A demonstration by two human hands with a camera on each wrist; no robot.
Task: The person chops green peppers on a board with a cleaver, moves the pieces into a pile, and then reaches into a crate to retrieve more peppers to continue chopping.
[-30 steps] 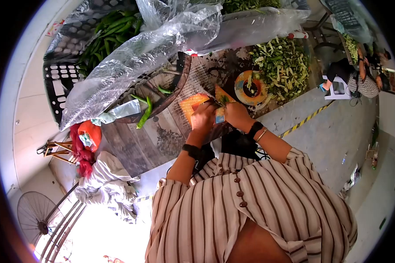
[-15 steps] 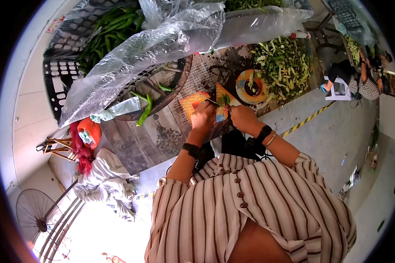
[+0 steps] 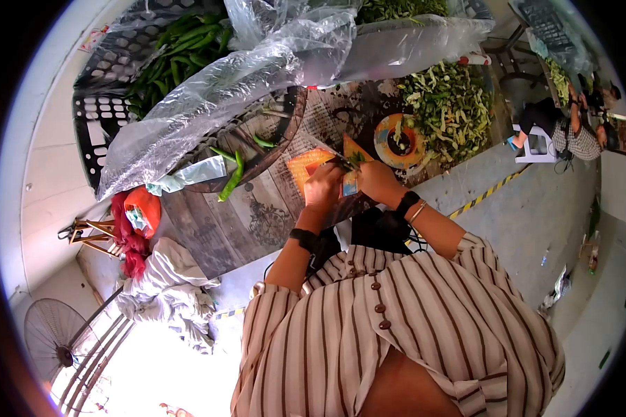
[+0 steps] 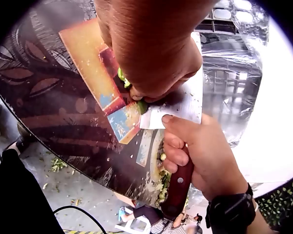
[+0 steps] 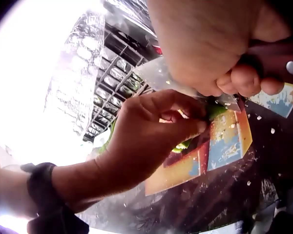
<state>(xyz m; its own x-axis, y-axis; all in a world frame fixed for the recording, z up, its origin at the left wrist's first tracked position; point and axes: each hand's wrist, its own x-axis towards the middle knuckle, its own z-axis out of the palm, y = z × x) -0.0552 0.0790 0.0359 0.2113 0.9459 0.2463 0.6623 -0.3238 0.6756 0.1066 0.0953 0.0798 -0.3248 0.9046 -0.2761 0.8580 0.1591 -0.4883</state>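
Tabletop (image 3: 212, 233) printed w/ grey wood-grain planks, script & a clock motif; an orange-yellow & blue patch (image 5: 173, 178), worn & flecked w/ white bits, lies under the work. Clear plastic film (image 3: 222, 87), crinkly & shiny, drapes over a black perforated crate (image 3: 97, 135) at upper L, w/ long glossy green peppers (image 3: 181, 59) piled inside. Heap of cut peppers (image 3: 448, 104), pale & dark green mixed, upper R; loose whole pepper (image 3: 231, 179) L of the hands.

L hand (image 5: 139, 136): fingers bent, tips & thumb nearly together, pinching a green pepper (image 5: 216, 112) in mid-frame, right by the blade. R hand (image 4: 207, 156): fingers curled snug round the knife's (image 4: 185, 105) dark red riveted handle (image 4: 178, 187), one digit laid along the broad metal blade.

L wrist cam gets the whole handle; R wrist cam gets the L-hand pinch & pale seedy bits. Head cam: knife mostly hidden btwn hands, but also shows fan (image 3: 52, 333) lower L & another person (image 3: 574, 132) far upper R.
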